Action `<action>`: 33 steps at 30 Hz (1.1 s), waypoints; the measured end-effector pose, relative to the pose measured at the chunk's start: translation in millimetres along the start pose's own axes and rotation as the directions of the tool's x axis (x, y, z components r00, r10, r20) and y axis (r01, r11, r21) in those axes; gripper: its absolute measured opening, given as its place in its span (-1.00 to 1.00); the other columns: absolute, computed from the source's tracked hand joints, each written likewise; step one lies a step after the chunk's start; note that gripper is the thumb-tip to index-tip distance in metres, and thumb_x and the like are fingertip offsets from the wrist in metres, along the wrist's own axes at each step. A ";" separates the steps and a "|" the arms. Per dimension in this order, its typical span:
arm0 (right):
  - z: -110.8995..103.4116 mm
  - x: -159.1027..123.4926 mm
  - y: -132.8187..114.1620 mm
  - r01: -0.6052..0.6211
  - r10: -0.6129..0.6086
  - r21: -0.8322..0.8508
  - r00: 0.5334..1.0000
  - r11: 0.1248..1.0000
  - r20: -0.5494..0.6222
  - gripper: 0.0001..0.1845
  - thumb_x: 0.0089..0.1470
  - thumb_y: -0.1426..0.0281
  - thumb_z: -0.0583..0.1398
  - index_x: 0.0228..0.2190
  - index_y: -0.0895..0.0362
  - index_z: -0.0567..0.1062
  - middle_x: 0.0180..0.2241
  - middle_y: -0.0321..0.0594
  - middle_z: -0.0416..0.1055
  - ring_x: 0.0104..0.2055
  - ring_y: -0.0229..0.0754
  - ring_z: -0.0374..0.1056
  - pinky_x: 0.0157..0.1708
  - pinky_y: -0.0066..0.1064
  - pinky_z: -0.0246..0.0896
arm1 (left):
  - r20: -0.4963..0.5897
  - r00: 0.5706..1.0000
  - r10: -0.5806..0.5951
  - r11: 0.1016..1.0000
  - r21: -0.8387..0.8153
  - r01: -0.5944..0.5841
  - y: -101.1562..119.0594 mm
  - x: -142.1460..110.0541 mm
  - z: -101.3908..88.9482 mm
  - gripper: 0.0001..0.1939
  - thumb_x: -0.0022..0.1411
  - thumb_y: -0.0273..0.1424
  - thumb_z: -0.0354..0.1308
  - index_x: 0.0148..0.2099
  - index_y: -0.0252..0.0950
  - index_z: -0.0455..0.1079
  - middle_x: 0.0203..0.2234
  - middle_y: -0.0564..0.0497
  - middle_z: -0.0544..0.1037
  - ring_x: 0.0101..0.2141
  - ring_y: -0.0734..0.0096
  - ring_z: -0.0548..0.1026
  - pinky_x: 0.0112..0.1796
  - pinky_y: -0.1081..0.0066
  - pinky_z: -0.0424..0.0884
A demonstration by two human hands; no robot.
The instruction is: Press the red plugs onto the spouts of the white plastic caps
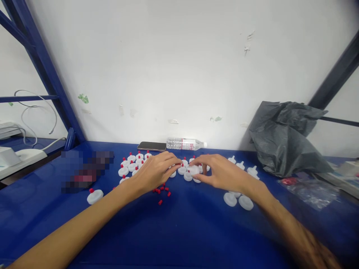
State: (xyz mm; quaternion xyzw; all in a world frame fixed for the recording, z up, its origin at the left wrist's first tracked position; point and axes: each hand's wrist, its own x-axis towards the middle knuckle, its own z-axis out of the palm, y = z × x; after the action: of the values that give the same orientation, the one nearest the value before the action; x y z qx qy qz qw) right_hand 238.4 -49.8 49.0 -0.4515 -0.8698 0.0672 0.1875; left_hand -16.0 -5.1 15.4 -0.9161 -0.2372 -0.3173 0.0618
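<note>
My left hand (160,167) is closed in a pinch near the middle of the table, with a small red cap (181,164) at its fingertips. Just across from it, my right hand (217,170) has its thumb and fingers around a white round lid (194,170), slightly blurred. Beneath and about both hands stand white lids with red caps on their spouts, such as the capped lid (188,175). Loose red caps (160,202) are scattered below my left hand. Beyond my right wrist are white lids with bare spouts (252,170).
Along the wall lie a phone (152,146) and a clear bottle (185,144). A capped lid (94,196) sits apart at left. White lids (246,203) lie under my right forearm. A grey plastic bag (286,138) and a clear bag (315,190) occupy the right side.
</note>
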 end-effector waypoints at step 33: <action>35.3 3.3 -1.7 0.211 -0.228 -0.089 0.931 0.973 -0.285 -0.65 0.27 0.24 0.22 0.05 0.08 0.41 -0.02 -0.13 0.60 -0.08 -0.05 0.55 -0.09 -0.16 0.47 | 0.110 0.969 -0.223 0.934 -0.260 0.245 8.5 2.9 3.4 -0.69 0.46 -0.40 0.01 -0.30 -0.29 0.51 -0.46 0.03 0.60 -0.43 0.42 0.51 -0.34 0.41 0.34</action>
State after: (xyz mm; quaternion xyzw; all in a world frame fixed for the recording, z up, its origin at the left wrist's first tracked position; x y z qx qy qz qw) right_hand 221.7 -46.2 17.9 -0.3614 -0.8789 -0.0464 0.3078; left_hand -8.1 -10.5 14.8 -0.8929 -0.3011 -0.3154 -0.1120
